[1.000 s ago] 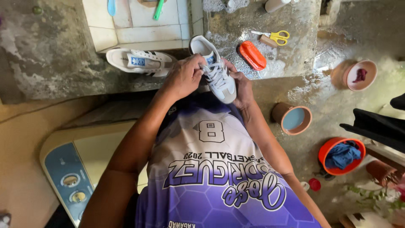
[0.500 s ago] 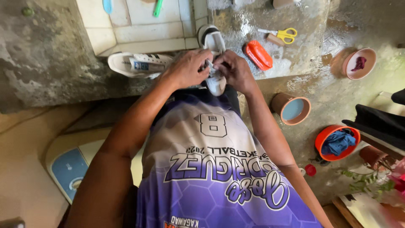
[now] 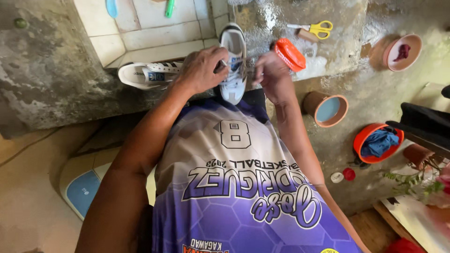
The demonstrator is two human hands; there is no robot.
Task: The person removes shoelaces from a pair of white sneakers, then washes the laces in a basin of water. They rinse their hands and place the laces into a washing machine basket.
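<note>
We wear a sleeveless basketball jersey of smooth sports fabric (image 3: 234, 187), pale grey-white across the chest and fading down into purple with a faint honeycomb pattern, trimmed in darker purple at the neck and armholes. It carries a grey outlined numeral high on the chest, a band of block lettering in purple with white edges below it, and a line of looping white script under that. Our arms are bare from the shoulder down, and our left hand (image 3: 202, 69) and right hand (image 3: 272, 75) wear no gloves, rings or wristbands.
</note>
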